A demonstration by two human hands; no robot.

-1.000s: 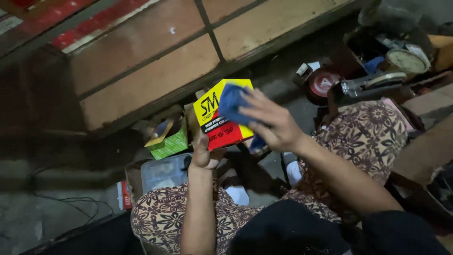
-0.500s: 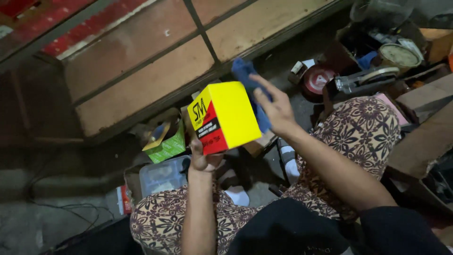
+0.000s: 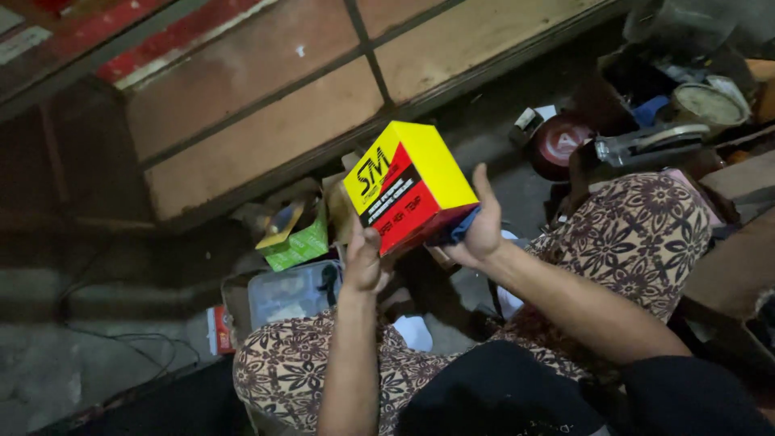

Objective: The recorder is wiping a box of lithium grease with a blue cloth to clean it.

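Centre frame, both hands hold up a yellow and red box. The right hand, gripping a blue cloth, has slid from its top to its underside (left hand steadies below).

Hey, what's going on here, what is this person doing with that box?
A person sitting on the floor in patterned trousers holds a yellow and red cardboard box up in front of them. The left hand grips its lower corner, while the right hand presses a blue cloth against its right underside. Just beyond, on the floor, lie a small green box and a clear plastic container, with more clutter at upper right.
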